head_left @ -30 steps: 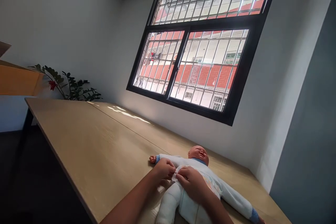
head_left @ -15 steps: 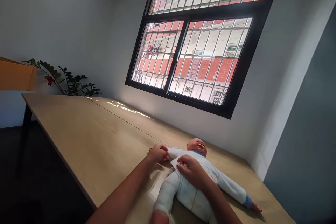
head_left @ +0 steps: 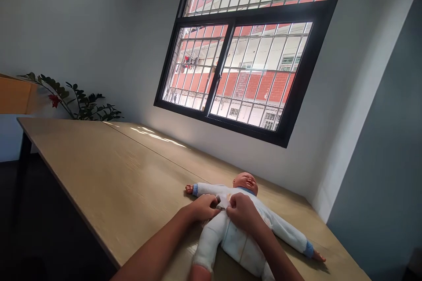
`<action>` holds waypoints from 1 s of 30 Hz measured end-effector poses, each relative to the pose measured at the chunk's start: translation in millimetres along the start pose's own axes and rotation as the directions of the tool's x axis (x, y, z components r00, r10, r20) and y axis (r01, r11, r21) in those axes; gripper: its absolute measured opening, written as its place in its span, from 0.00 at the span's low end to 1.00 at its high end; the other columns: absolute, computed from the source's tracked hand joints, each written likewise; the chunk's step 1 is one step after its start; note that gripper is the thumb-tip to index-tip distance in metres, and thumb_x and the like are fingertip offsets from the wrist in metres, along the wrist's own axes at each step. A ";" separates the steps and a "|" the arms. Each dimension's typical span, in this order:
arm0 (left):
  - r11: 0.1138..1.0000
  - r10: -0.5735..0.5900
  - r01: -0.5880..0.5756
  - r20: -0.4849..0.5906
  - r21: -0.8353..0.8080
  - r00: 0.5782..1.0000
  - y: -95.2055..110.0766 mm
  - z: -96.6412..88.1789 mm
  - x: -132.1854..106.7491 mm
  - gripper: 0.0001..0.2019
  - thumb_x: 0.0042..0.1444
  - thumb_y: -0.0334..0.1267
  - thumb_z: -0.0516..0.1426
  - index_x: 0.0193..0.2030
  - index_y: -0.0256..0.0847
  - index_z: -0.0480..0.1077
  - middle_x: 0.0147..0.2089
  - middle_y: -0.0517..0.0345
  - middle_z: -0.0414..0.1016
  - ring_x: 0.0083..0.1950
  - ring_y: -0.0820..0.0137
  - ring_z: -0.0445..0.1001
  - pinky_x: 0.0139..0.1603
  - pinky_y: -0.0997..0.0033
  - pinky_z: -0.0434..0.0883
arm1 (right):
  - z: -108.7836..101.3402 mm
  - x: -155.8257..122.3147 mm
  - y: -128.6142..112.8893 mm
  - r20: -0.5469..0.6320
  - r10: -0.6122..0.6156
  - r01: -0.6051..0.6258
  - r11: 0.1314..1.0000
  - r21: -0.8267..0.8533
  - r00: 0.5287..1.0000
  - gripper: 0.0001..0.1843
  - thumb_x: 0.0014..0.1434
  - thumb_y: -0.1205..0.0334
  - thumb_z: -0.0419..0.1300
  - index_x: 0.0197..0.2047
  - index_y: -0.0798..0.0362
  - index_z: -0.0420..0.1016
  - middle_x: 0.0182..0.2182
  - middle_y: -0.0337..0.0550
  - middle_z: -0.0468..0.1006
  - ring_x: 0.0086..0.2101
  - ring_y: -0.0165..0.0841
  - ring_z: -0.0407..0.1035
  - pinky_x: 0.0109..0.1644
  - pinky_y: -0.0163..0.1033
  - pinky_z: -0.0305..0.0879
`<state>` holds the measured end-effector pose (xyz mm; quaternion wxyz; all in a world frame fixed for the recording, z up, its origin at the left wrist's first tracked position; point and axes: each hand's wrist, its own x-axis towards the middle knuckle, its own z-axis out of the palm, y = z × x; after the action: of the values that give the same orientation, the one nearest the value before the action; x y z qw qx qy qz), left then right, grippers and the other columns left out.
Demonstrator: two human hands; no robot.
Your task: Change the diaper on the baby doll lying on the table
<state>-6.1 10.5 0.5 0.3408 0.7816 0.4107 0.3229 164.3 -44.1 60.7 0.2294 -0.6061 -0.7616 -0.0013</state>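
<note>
The doll point(head_left: 235, 239) lay flat on its back on the counter point(head_left: 115, 171), close to the wall under the window point(head_left: 237, 74), arms flung wide. That likely kept the front of its white suit point(head_left: 280, 227) facing up and easy to reach. Left hand point(head_left: 204, 207) and right hand point(head_left: 243, 213) met at the chest, each grip pinched narrow on a fold of suit, knuckles almost touching. A plant point(head_left: 79, 103) sat at the far end, well apart.

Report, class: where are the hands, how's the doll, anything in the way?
Left hand, right hand: both pinching the suit at the chest. Doll on its back on the table, arms spread. Plant stands far off.
</note>
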 end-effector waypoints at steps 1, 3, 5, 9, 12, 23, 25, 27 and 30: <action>0.999 0.012 -0.012 -0.012 0.031 1.000 0.1 2.2 0.2 0.06 0.46 0.36 0.63 0.27 0.39 0.71 0.30 0.58 0.71 0.33 0.68 0.65 0.32 0.70 0.54 | -0.3 1.7 1.7 -0.008 0.011 -0.011 1.000 0.003 1.000 0.10 0.46 0.72 0.56 0.19 0.53 0.60 0.20 0.37 0.67 0.24 0.29 0.56 0.29 0.38 0.43; 0.995 0.028 -0.025 -0.037 0.092 0.999 -0.9 7.1 1.7 0.06 0.46 0.35 0.63 0.25 0.38 0.70 0.27 0.59 0.69 0.31 0.69 0.64 0.31 0.70 0.53 | -1.3 4.0 3.2 -0.020 0.030 -0.030 0.999 0.016 0.999 0.11 0.46 0.72 0.55 0.19 0.52 0.57 0.19 0.36 0.65 0.24 0.29 0.55 0.29 0.38 0.41; 0.992 0.014 -0.005 -0.068 0.127 0.998 -2.8 11.7 4.6 0.07 0.47 0.34 0.61 0.22 0.38 0.69 0.24 0.59 0.66 0.29 0.70 0.63 0.31 0.70 0.52 | -2.2 4.7 3.0 -0.028 0.042 -0.042 0.999 0.028 0.999 0.12 0.48 0.71 0.55 0.19 0.52 0.56 0.19 0.35 0.65 0.24 0.29 0.55 0.29 0.38 0.40; 0.986 -0.043 0.064 -0.136 0.153 0.990 -7.1 12.3 9.4 0.06 0.48 0.31 0.59 0.21 0.38 0.69 0.23 0.59 0.66 0.29 0.70 0.65 0.31 0.71 0.55 | -3.1 5.2 3.4 -0.028 0.054 -0.053 0.998 0.038 0.998 0.12 0.49 0.70 0.55 0.19 0.51 0.56 0.19 0.35 0.64 0.24 0.29 0.54 0.29 0.38 0.41; 0.983 -0.073 0.096 -0.155 0.153 0.985 -8.7 5.0 8.1 0.04 0.48 0.29 0.57 0.24 0.38 0.69 0.23 0.59 0.68 0.30 0.69 0.67 0.31 0.71 0.57 | -3.9 5.9 5.6 -0.019 0.057 -0.056 0.997 0.050 0.998 0.11 0.49 0.70 0.55 0.19 0.51 0.56 0.19 0.35 0.64 0.24 0.28 0.54 0.29 0.37 0.42; 0.989 -0.017 0.024 -0.053 0.143 0.998 1.6 16.7 4.5 0.14 0.43 0.36 0.64 0.17 0.42 0.61 0.21 0.55 0.65 0.29 0.63 0.67 0.33 0.65 0.60 | -5.7 5.7 6.4 0.009 0.045 -0.046 0.997 0.069 0.999 0.11 0.47 0.70 0.55 0.19 0.52 0.56 0.19 0.34 0.62 0.24 0.28 0.52 0.29 0.38 0.40; 0.992 -0.042 0.048 -0.057 0.117 0.997 2.1 16.0 6.2 0.15 0.40 0.34 0.64 0.15 0.42 0.59 0.19 0.56 0.62 0.28 0.65 0.66 0.33 0.65 0.60 | -7.2 5.9 6.8 0.013 0.044 -0.044 0.996 0.071 0.999 0.12 0.47 0.71 0.55 0.19 0.52 0.55 0.18 0.33 0.61 0.24 0.28 0.52 0.29 0.38 0.40; 0.993 -0.087 0.092 -0.067 0.075 0.994 0.9 12.2 7.9 0.14 0.40 0.32 0.63 0.15 0.41 0.60 0.18 0.58 0.60 0.28 0.66 0.65 0.32 0.66 0.60 | -9.2 6.0 7.3 0.017 0.042 -0.043 0.996 0.074 0.999 0.13 0.47 0.71 0.55 0.19 0.52 0.54 0.18 0.33 0.60 0.24 0.28 0.51 0.29 0.38 0.40; 0.979 -0.201 0.199 -0.065 -0.037 0.977 -4.0 6.2 11.3 0.11 0.42 0.33 0.62 0.19 0.41 0.62 0.18 0.61 0.60 0.26 0.68 0.65 0.30 0.69 0.62 | -12.1 5.9 7.7 0.034 0.037 -0.040 0.996 0.085 0.999 0.14 0.47 0.71 0.55 0.18 0.52 0.53 0.17 0.32 0.58 0.23 0.27 0.50 0.29 0.38 0.40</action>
<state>2.2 20.3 -3.6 0.3693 0.7196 0.4935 0.3198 174.7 -40.0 71.5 0.2426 -0.6102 -0.7528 0.0455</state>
